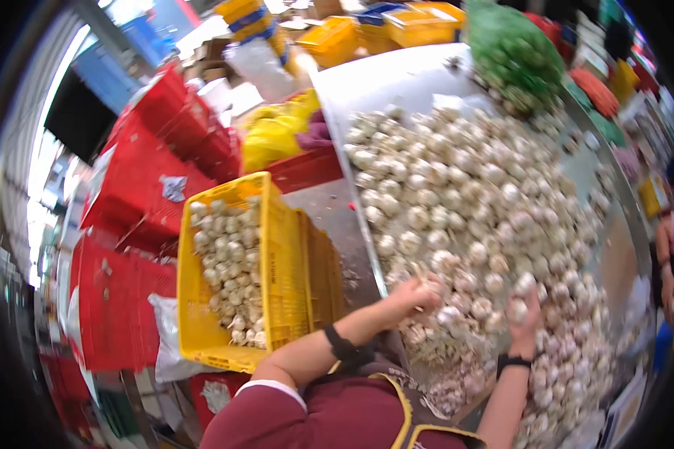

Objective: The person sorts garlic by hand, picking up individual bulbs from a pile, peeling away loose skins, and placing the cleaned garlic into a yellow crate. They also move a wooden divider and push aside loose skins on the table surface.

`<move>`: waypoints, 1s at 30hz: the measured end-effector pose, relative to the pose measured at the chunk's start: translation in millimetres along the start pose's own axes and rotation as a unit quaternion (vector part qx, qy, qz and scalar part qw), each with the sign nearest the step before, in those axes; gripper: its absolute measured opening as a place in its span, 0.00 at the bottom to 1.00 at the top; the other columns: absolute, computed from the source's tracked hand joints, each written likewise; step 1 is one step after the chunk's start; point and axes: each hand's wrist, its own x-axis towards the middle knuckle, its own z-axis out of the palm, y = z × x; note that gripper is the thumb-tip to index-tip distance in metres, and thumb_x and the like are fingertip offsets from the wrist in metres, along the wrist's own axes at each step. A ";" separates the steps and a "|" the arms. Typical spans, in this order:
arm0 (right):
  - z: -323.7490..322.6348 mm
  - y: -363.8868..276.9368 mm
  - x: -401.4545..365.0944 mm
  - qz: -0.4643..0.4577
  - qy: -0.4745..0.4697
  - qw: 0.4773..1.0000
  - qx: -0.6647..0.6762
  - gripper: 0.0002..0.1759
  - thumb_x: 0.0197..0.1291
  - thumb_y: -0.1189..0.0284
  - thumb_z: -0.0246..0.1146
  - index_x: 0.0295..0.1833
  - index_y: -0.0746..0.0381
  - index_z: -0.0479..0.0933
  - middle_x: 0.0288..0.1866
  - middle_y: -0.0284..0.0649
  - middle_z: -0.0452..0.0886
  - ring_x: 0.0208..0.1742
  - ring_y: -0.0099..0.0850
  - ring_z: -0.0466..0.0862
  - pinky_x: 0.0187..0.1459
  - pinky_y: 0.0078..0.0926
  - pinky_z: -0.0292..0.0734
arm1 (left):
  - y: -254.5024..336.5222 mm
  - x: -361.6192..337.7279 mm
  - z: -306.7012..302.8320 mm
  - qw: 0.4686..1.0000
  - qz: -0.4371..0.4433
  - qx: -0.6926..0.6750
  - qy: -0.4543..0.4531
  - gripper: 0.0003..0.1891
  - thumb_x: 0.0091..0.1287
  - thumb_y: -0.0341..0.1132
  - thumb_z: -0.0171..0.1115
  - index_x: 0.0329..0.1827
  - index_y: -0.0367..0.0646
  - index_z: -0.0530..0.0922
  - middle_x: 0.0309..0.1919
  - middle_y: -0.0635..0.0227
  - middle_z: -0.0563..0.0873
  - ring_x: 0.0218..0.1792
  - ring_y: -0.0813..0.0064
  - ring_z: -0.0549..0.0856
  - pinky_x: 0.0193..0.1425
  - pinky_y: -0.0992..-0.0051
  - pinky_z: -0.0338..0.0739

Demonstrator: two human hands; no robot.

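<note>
A broad heap of whitish garlic bulbs (457, 187) covers much of a metal-topped table (397, 71) in front of me. My left hand (418, 297) is closed over the near left part of the heap, its fingers around what looks like a garlic bulb with a short stalk, slightly blurred. Further right, my right hand (525, 318) has its fingers wrapped round a garlic bulb (520, 310); another bulb (526, 283) shows at its fingertips. Between the hands and my body lie loose skins and trimmed bits (449, 359).
To my left stands a yellow crate (286, 262) with garlic bulbs inside. Red crates (120, 292) are stacked beyond it. A green net sack (513, 49) of garlic rests at the table's far end. At the right edge, another person's arm (665, 262) shows.
</note>
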 end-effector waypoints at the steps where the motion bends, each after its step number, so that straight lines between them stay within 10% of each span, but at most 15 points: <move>1: 26.7 -2.8 -26.9 0.021 -0.112 0.993 0.038 0.18 0.71 0.54 0.54 0.52 0.57 0.77 0.41 0.37 0.83 0.36 0.27 0.82 0.34 0.25 0.81 | 1.2 0.5 2.4 0.999 0.022 0.023 -0.019 0.22 0.62 0.40 0.67 0.55 0.46 0.68 0.35 0.65 0.78 0.36 0.76 0.81 0.28 0.78 0.77; 2: 23.6 10.9 -26.8 -0.011 -0.025 0.995 0.093 0.23 0.70 0.51 0.53 0.55 0.58 0.76 0.42 0.40 0.83 0.35 0.28 0.82 0.33 0.26 0.80 | 1.3 0.0 5.6 1.000 0.018 0.007 -0.018 0.21 0.62 0.40 0.67 0.54 0.46 0.69 0.33 0.66 0.77 0.32 0.78 0.80 0.26 0.79 0.75; 4: 47.7 24.3 -51.5 0.059 -0.200 0.951 0.227 0.32 0.69 0.48 0.53 0.67 0.60 0.68 0.49 0.45 0.81 0.34 0.30 0.78 0.35 0.31 0.79 | -4.1 3.8 5.6 0.998 0.005 -0.030 -0.047 0.20 0.63 0.42 0.66 0.52 0.45 0.69 0.28 0.70 0.75 0.25 0.80 0.77 0.21 0.80 0.72; 15: 77.4 86.0 -86.2 0.103 -0.129 0.956 0.243 0.31 0.65 0.46 0.57 0.63 0.58 0.71 0.45 0.39 0.77 0.33 0.28 0.74 0.36 0.29 0.77 | -8.5 -2.6 5.0 0.998 0.015 -0.054 -0.009 0.11 0.64 0.44 0.59 0.37 0.45 0.74 0.17 0.77 0.67 0.12 0.86 0.62 0.14 0.80 0.52; 21: 82.7 99.4 -108.8 0.147 -0.213 0.914 0.312 0.35 0.62 0.47 0.58 0.70 0.53 0.64 0.43 0.39 0.73 0.32 0.30 0.71 0.36 0.31 0.70 | -1.5 -9.5 -0.7 0.993 0.023 -0.118 0.009 0.22 0.65 0.43 0.62 0.59 0.50 0.70 0.42 0.67 0.77 0.26 0.82 0.76 0.20 0.82 0.68; 30: 120.8 91.8 -128.6 0.128 -0.247 0.945 0.173 0.36 0.61 0.48 0.62 0.64 0.64 0.67 0.43 0.44 0.79 0.32 0.28 0.76 0.34 0.29 0.73 | 2.0 -20.7 9.7 0.990 -0.023 -0.128 -0.058 0.19 0.66 0.45 0.56 0.56 0.49 0.69 0.30 0.70 0.71 0.21 0.81 0.67 0.20 0.79 0.63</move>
